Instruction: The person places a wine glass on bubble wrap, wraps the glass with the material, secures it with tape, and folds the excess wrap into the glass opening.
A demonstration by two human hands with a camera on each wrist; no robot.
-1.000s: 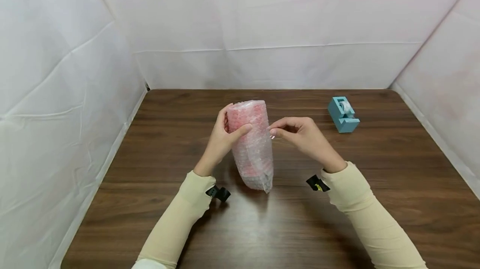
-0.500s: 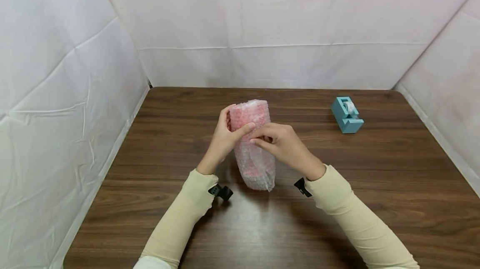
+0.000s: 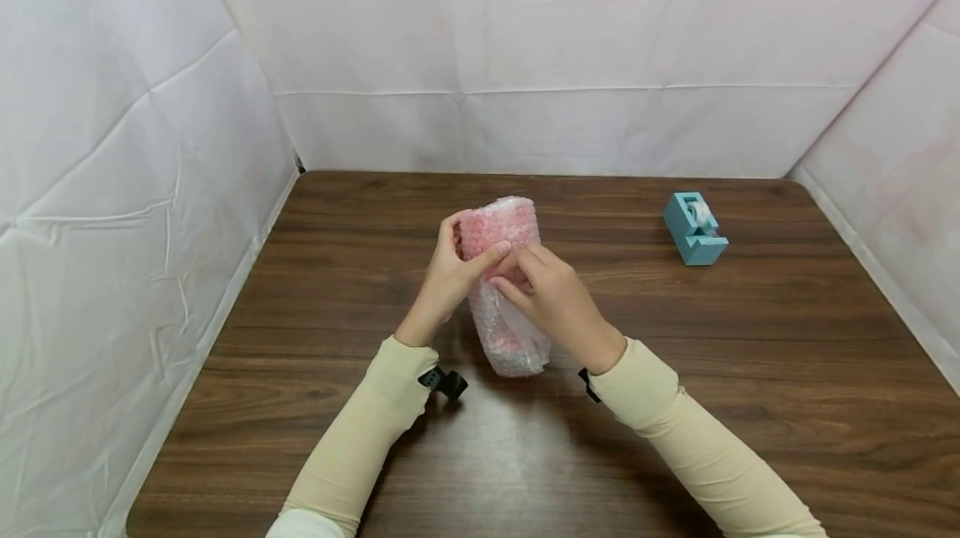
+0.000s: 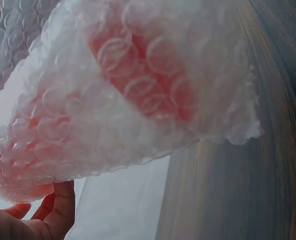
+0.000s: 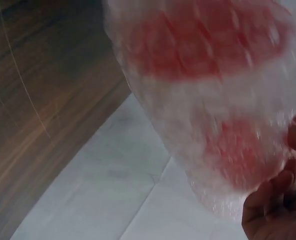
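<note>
A red or pink item in clear bubble wrap (image 3: 498, 226) stands tilted over the table in the head view; its exact kind is hidden by the wrap. My left hand (image 3: 448, 278) grips its upper left side, thumb across the front and fingers behind. My right hand (image 3: 561, 298) meets the front of the wrap just beside the left thumb, thumb and fingertips pinched together where a small piece of clear tape showed earlier; the tape is now hidden. Close up in the left wrist view, bubble wrap (image 4: 138, 95) covers red patches. Curled fingers (image 5: 270, 202) touch the wrap in the right wrist view.
A light blue tape dispenser (image 3: 703, 251) with a clear roll stands at the back right of the brown wooden table (image 3: 345, 230). White cloth walls (image 3: 555, 130) close in the back and both sides.
My right hand has moved left from the bundle's right edge onto its front, with the tape glint no longer visible. My left hand keeps its grip, and the wrapped item stays nearly in place.
</note>
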